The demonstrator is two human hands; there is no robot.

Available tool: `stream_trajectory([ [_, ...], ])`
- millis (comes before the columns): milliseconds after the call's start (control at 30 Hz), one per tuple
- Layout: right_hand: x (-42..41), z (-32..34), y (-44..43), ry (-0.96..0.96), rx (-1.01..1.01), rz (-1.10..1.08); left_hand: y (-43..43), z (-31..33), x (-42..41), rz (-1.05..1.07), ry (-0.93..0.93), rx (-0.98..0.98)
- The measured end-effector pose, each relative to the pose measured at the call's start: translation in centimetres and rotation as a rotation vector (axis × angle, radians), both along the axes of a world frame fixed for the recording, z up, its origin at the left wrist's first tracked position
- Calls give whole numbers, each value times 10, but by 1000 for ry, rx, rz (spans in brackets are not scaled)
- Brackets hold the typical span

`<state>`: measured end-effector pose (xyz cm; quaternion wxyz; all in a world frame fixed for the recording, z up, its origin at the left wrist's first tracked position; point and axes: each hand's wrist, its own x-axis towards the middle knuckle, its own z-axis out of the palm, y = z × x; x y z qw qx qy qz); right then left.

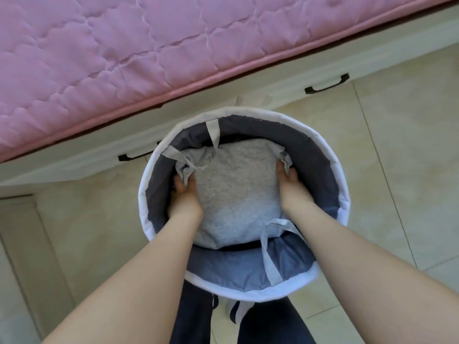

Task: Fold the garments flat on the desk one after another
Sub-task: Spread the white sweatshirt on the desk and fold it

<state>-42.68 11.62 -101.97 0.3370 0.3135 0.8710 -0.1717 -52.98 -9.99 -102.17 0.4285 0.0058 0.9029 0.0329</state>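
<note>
Head view: folded grey garment (pixel 236 192) sits inside a round fabric basket (pixel 145 194), lying flat across most of the opening, not on any table.

- Left hand (pixel 185 197) grips the garment's left edge. Its fingers (pixel 177 186) are curled round bunched fabric, thumb on top.
- Right hand (pixel 289 187) grips the right edge the same way. Its fingers (pixel 280 170) are curled, pinching the fabric, which wrinkles up just beyond them.
- Both forearms reach down into the basket from the near side.
- Basket has a white rim and a dark blue-grey lining. Pale straps (pixel 269 247) hang inside at the near and far walls, and the far ones touch the garment.
- Basket stands on a beige tiled floor (pixel 387 175), just beside a cream bed frame (pixel 273 95).
- The frame has black drawer handles (pixel 326 85) and carries a pink quilted mattress (pixel 124 58).
- Person's legs (pixel 193 319) in dark trousers are at the bottom edge, below the basket.
</note>
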Motion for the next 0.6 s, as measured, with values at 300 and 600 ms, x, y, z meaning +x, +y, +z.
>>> stream_trajectory([
  [300, -22, 216, 12, 311, -43, -152, 37, 224, -30, -352, 229, 71],
  [600, -30, 546, 142, 685, 276, -196, 194, 538, -79, -518, 506, 500],
])
